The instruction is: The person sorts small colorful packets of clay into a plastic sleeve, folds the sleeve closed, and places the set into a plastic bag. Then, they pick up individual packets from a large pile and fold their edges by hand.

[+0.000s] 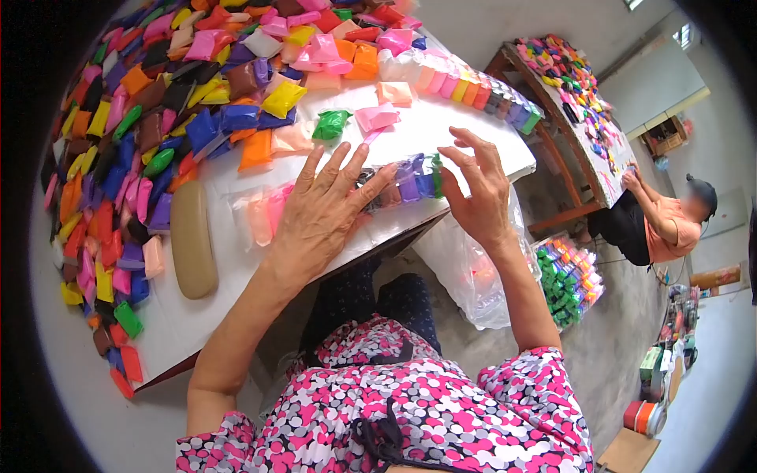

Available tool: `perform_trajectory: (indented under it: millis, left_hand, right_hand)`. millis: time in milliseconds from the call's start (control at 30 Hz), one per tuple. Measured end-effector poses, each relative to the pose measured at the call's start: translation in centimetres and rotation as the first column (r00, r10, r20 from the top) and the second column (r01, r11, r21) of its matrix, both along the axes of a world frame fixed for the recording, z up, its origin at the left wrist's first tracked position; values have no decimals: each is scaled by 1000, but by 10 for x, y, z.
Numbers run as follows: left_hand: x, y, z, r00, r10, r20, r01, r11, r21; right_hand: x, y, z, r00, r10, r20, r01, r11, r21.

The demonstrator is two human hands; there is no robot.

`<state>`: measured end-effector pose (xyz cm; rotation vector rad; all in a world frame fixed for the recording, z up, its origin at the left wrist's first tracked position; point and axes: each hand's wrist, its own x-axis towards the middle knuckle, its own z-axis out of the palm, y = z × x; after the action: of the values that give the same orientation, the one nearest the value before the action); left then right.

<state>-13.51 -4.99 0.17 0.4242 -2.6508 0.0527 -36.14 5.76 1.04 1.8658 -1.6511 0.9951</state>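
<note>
A row of small coloured packets in clear wrap [408, 181] lies along the table's near edge, pink at its left end and green at its right. My left hand [323, 201] rests over the middle of this row, fingers spread, hiding part of it. At the row's right end is my right hand [477, 185], its fingers apart and its thumb side beside the green packet. Just beyond my hands are a loose green packet [331, 124] and a pink packet [377, 117]. A finished-looking wrapped row [473, 92] lies farther back.
Loose coloured packets [205, 87] pile across the table's left and back. A tan case [194, 240] lies left of my left hand. Below the table edge are a clear plastic bag [481, 276] and bundled packets [564, 288]. Another person [670, 221] sits at a second table [579, 138].
</note>
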Motion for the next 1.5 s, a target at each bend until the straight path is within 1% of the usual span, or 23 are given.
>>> perform_trajectory:
  millis: [100,200,267,400,500,600,700,800,900,933,967,1033,1100,1133,1200,1233,1300,1333,1433,1500]
  left_hand:
    - [-1,1,0,1000,4,-16,-3,1000,27]
    - [-2,1,-2,998,54,-14,-55,998,-35]
    - [-2,1,-4,998,59,-30,-60,998,-27]
    - [-2,3,-6,996,63,-59,-65,997,-34]
    - [0,2,-8,996,55,-68,-60,994,-87]
    - [1,1,-8,997,52,-58,-57,994,-90]
    - [2,-1,-7,998,43,-35,-47,992,-116]
    - [1,-1,-8,999,34,-32,-37,995,-95]
    - [2,0,-6,999,34,-22,-36,998,-58]
    - [2,0,-6,999,35,-18,-36,997,-70]
    - [3,0,-6,999,33,-13,-34,996,-82]
    - [3,-2,-8,1000,26,-3,-26,994,-104]
    - [4,-4,-11,1000,26,12,-24,994,-109]
    - [3,-5,-12,1000,18,-3,-18,993,-116]
    - [4,-5,-16,999,16,-33,-20,992,-122]
    - [8,-3,-18,998,41,-43,-44,996,-82]
    - [14,-3,-19,995,83,-64,-84,996,-15]
    - [21,-2,-15,995,99,18,-98,994,-57]
    - [34,10,-12,989,144,-12,-142,984,104]
    - [43,19,-12,967,254,5,-252,960,125]
  right_hand:
    - [-5,3,-10,995,-30,-94,29,999,-13]
    - [-4,8,-14,957,-82,-279,58,994,-92]
    - [-5,11,-18,921,-104,-375,58,990,-131]
    - [-8,11,-31,927,-72,-369,38,994,-99]
    - [-10,14,-30,924,-32,-381,13,999,-53]
    - [-10,17,-28,928,11,-371,-10,1000,5]
    - [-11,22,-18,920,61,-386,-17,993,117]
    - [-14,34,9,934,85,-348,-60,995,83]
    - [-2,12,32,993,67,-101,-73,995,-61]
    - [11,-2,35,999,48,5,-48,996,-72]
    - [15,-22,28,998,68,11,-67,993,-94]
    - [39,-43,15,998,-37,44,33,997,69]
    - [38,-54,-23,990,-137,-33,141,965,222]
    - [35,-54,-24,987,-158,-23,155,908,389]
    - [31,-50,-25,977,-208,-36,205,893,401]
    - [34,-47,-24,970,-239,-35,232,883,409]
    - [34,-46,-22,968,-244,-56,245,878,411]
    - [34,-47,-22,967,-246,-64,251,879,405]
    - [31,-48,-22,962,-264,-75,270,862,429]
    - [29,-49,-23,961,-268,-73,272,854,443]
